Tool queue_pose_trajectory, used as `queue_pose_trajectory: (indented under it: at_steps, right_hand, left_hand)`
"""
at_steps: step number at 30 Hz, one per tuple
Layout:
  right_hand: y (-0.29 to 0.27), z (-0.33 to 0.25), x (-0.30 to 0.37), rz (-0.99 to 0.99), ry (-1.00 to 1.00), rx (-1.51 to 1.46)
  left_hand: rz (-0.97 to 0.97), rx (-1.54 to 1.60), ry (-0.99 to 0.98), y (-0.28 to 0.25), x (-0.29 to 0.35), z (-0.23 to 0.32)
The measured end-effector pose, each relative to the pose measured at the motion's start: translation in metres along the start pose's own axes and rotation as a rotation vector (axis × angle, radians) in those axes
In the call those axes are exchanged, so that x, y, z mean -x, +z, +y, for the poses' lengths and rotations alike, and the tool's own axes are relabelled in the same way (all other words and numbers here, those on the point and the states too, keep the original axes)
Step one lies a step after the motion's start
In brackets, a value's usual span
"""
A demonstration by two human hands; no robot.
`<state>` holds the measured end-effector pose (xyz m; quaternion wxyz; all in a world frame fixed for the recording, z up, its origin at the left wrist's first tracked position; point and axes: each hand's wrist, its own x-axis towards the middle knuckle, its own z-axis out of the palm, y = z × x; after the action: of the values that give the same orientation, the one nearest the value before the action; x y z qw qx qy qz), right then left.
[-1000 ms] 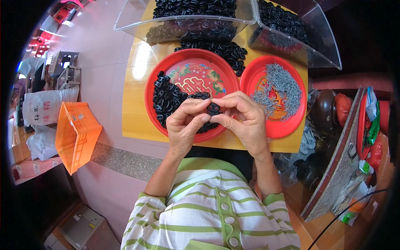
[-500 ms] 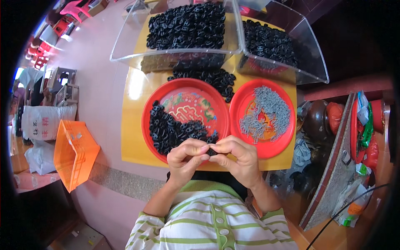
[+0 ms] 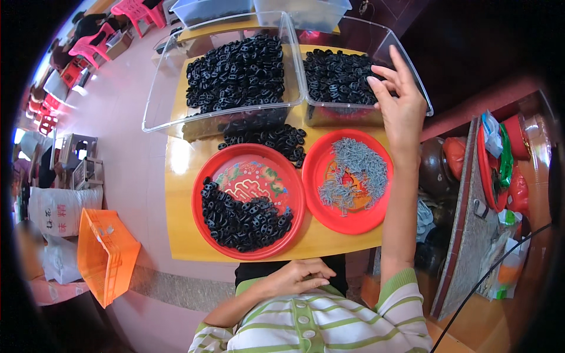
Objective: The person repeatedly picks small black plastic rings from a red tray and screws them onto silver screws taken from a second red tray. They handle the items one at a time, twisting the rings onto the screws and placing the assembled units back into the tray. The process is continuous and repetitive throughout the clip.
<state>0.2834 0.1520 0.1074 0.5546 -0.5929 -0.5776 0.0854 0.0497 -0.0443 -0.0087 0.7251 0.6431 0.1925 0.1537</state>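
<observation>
My right hand (image 3: 403, 103) reaches out over the right clear plastic box (image 3: 347, 105), fingers spread, with nothing visible in it. Small black oval two-holed parts (image 3: 338, 76) lie in that box below the fingers. My left hand (image 3: 300, 276) rests at my waist by the table's near edge, empty, its fingers loosely bent and apart from the thumb. Just beyond it stands a round red tray (image 3: 247, 255) with a heap of the same black parts (image 3: 244, 223). To its right, a red plate (image 3: 350, 225) holds many small grey screw-like pins (image 3: 362, 167).
A left clear box (image 3: 218, 116) is piled with black parts, and more loose parts (image 3: 268, 136) lie on the yellow table (image 3: 179, 206) before it. Bluish bins (image 3: 212, 10) stand farther back. An orange crate (image 3: 109, 253) sits on the left; a stone-topped ledge (image 3: 462, 235) runs along the right.
Before, both hands pinched a small black part together at the red tray's near edge. My right hand has moved forward to the right box; my left has drawn back, and the part is no longer visible.
</observation>
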Motion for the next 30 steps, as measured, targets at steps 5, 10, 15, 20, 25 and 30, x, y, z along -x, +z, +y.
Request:
queue_pose_trajectory:
  at_steps: [5, 10, 15, 20, 25, 30]
  right_hand:
    - [-0.036, -0.06, 0.071, -0.255, 0.1, -0.355]
    - [-0.037, -0.116, 0.151, -0.729, -0.109, -0.723]
    - [-0.046, -0.144, 0.181, -0.834, -0.299, -0.855]
    - [-0.086, -0.157, 0.196, -0.796, -0.375, -0.725]
    - [-0.112, -0.15, 0.208, -0.755, -0.429, -0.649]
    - [-0.129, -0.156, 0.218, -0.709, -0.499, -0.559]
  left_hand:
    - [-0.119, -0.183, -0.064, 0.007, 0.003, -0.032]
    - [-0.128, -0.336, -0.295, 0.012, 0.007, -0.119]
    - [-0.287, -0.893, -0.358, 0.027, 0.014, -0.208]
    - [-0.496, -1.359, -0.08, 0.042, 0.007, -0.184]
    - [-0.649, -1.392, -0.104, 0.046, 0.002, -0.185]
    - [-0.565, -1.356, -0.004, 0.05, 0.01, -0.215]
